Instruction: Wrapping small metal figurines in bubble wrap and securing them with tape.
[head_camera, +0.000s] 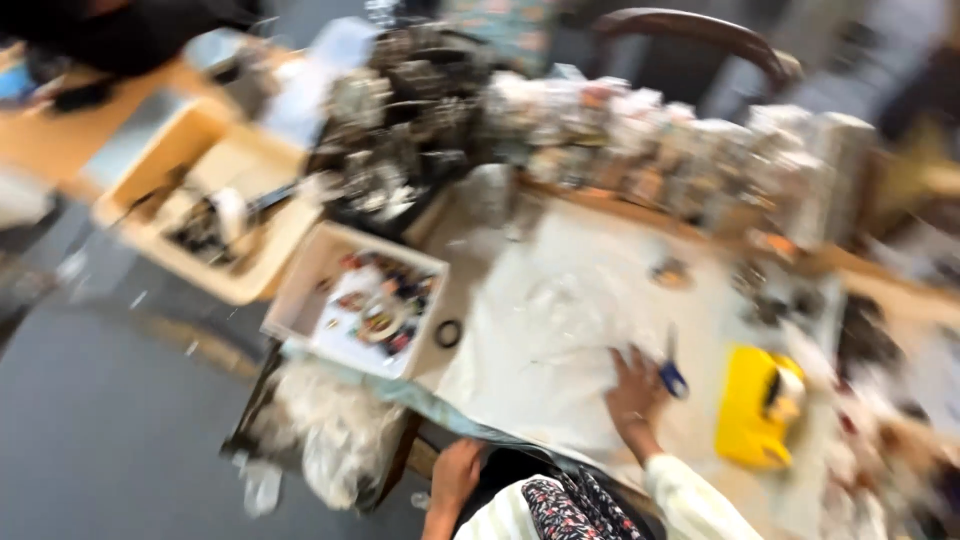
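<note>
Two hands show: the right hand (632, 392) lies flat and released on a white sheet (560, 330), blue scissors (671, 372) just beside; the left hand (457, 474) grips the table edge (440, 412). Yellow tool (755, 408) right, box (360, 300) left.

A table (480, 250) at the frame's centre carries a white sheet (560, 330), scissors (672, 372), a yellow object (752, 405) and a shallow box (300, 290).

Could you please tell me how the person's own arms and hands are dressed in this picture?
Both hands are bare, with no gloves: the left hand and the right hand. The right arm wears a long pale cream sleeve ending at the wrist. A dark floral-patterned garment shows between the arms. The blur hides finer details.
</note>
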